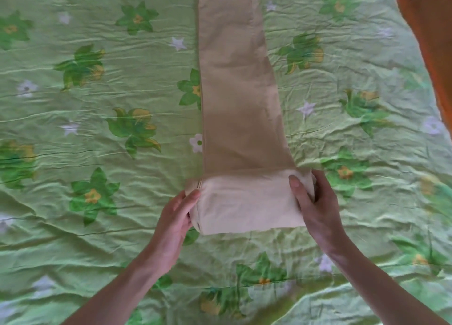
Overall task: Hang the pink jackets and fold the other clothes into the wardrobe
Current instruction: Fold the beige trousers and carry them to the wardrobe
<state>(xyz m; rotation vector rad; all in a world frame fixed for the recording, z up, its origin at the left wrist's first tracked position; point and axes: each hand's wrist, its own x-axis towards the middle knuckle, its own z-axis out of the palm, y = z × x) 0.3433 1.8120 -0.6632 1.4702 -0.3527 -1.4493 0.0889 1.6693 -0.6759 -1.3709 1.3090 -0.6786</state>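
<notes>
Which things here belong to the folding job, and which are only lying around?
Belongs to the job:
- beige trousers, near end folded over
- left hand, gripping the fold
- right hand, gripping the fold

Just lying about:
- green flowered bedspread
- orange cloth, at the far right

light: soft, even daylight; shadows: faint | focus: slightly soft; edges: wide-angle bowing

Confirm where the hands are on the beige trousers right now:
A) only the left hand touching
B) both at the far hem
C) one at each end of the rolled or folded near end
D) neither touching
C: the left hand grips one end of the folded-over near part of the beige trousers and the right hand grips the other, on the green floral bedcover.
</notes>
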